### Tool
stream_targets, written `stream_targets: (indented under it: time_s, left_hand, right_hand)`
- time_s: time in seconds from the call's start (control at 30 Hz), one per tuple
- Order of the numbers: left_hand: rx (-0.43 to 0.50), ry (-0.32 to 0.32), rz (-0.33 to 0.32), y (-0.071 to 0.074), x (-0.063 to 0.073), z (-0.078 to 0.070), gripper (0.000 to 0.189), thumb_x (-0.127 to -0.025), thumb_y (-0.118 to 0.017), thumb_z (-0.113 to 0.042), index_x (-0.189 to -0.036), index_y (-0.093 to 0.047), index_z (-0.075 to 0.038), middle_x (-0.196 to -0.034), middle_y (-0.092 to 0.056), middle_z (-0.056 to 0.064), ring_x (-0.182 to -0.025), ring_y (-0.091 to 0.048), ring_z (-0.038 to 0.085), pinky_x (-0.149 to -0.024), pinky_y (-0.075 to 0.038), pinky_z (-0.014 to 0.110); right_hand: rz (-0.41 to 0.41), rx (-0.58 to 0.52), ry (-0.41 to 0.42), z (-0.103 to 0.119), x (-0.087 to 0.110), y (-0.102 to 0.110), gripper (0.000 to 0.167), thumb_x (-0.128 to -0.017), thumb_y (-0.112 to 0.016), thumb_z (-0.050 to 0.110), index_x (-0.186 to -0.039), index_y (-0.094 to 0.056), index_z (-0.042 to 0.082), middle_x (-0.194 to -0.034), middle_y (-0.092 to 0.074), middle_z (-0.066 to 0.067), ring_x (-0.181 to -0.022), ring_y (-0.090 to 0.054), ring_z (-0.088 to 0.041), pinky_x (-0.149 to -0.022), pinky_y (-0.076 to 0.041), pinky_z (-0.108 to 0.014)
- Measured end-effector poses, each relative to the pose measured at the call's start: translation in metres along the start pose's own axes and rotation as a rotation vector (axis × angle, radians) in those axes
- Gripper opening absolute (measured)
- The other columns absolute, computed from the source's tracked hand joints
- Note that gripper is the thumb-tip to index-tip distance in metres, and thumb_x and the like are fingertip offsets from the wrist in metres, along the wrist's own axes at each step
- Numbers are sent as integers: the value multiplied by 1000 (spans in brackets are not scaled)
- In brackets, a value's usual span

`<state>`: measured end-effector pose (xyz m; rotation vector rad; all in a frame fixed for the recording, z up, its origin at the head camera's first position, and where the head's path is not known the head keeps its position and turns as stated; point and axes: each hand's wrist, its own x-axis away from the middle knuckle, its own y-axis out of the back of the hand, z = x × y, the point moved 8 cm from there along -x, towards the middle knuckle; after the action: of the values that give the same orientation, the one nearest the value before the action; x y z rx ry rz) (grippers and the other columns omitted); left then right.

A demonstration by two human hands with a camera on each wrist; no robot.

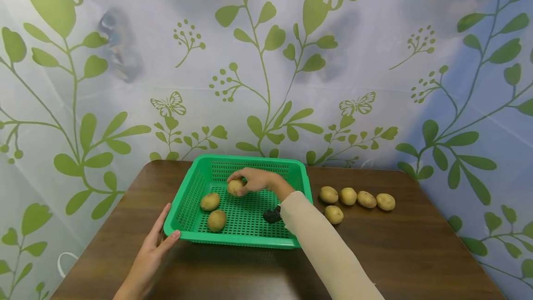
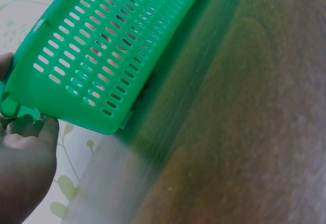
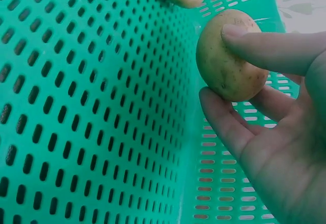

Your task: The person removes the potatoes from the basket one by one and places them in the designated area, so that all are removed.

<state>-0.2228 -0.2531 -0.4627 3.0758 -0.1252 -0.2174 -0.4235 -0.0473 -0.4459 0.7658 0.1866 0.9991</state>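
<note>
Here is the head view, and the right hand (image 1: 259, 179) is inside the green basket (image 1: 245, 240), thumb and fingers drawn in around a potato (image 1: 235, 187) towards the far side; whether it touches the basket's floor is hard to tell. Two more potatoes, (image 1: 210, 202) and (image 1: 217, 221), lie nearer the left side, close together, and a dark object (image 1: 272, 215) shows by the right wrist. Over on the near left corner, the left hand (image 1: 151, 246) grips the rim, thumb along the front. Out on the brown tabletop (image 1: 399, 258), right of the basket, five loose potatoes (image 1: 348, 196) sit: four in a row, one just in front, beside the pale sleeve (image 1: 333, 249). Behind it all hangs a leaf-and-butterfly sheet (image 1: 266, 54). Across to the left wrist, and there's the slotted basket wall, fingers hooked at its rim. And the right wrist has the close-up: thumb on one side of the speckled potato, fingers on the other, slotted wall right behind, another potato peeking in above.
</note>
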Motion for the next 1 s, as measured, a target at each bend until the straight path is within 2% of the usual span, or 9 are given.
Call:
stream_targets:
  time_s: [0.13, 0.33, 0.6, 0.77, 1.0]
  left_hand:
    - [-6, 8, -5, 0, -1, 1, 73, -111, -50, -13, -168, -8, -28, -171, -1, 14, -149, -17, 11, -100, -35, 11]
    - [-8, 12, -7, 1, -1, 2, 73, -111, -51, -13, -168, -9, -29, -171, -2, 13, -149, -19, 11, -100, -36, 11]
    - [1, 26, -9, 2, 1, 2, 74, -110, -52, -14, -168, -9, -31, -172, 1, 11, -153, -8, 27, -99, -36, 10]
    - [3, 28, -10, 1, 1, 1, 74, -110, -52, -14, -168, -8, -29, -172, -1, 11, -153, -11, 24, -100, -36, 11]
    - [4, 31, -12, 2, -1, 2, 74, -111, -52, -15, -168, -8, -30, -171, -2, 12, -149, -21, 11, -100, -38, 12]
  right_hand:
    - [1, -40, 9, 1, 1, 2, 54, -99, -72, 7, -150, -55, 8, -143, -54, -5, -115, -57, -17, -91, -51, -33]
    - [-12, -113, 18, 3, 5, 6, 51, -97, -73, 8, -146, -59, 14, -139, -56, -2, -114, -58, -17, -91, -51, -35]
    - [-16, -213, 80, 11, 10, 12, 53, -97, -74, 10, -147, -57, 11, -134, -59, -3, -113, -59, -21, -92, -52, -36]
    - [3, -257, 91, 14, 13, 13, 53, -98, -73, 8, -148, -55, 9, -135, -59, -5, -114, -59, -24, -92, -52, -36]
    - [21, -270, 81, 22, 17, 16, 52, -98, -71, 5, -147, -57, 14, -142, -54, -3, -118, -59, -25, -98, -50, -46]
